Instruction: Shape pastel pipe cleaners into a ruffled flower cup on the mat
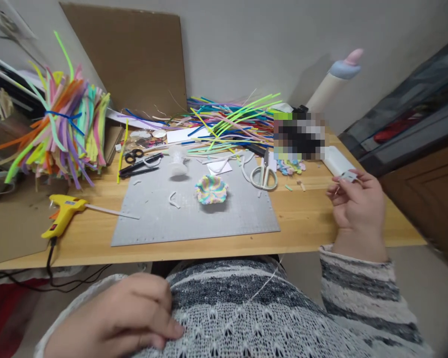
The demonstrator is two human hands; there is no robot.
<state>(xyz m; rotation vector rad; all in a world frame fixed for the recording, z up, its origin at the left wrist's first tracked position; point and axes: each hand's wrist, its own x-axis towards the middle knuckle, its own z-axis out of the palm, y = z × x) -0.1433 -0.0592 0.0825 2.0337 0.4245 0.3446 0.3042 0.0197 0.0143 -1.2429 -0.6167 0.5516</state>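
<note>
My right hand (354, 204) is closed at the table's right side, pinching a small white flat piece (349, 175) with dark marks between thumb and fingers. Just beyond it lies a white rounded device (336, 160). My left hand (134, 311) hangs low over the knitted sweater (224, 308), fingers loosely bent with the tips apart; nothing shows in it. A thin pale thread (267, 284) runs across the sweater, apart from that hand. On the grey cutting mat (224, 223) sits a ruffled pastel piece (211, 190) made of fuzzy stems.
A yellow glue gun (63, 214) with a glue stick lies left of the mat. White-handled scissors (263, 176), black scissors (134, 156) and a white spool (177, 164) are farther back. Bundled pipe cleaners (63, 129) stand left; loose pipe cleaners (231, 122) line the wall.
</note>
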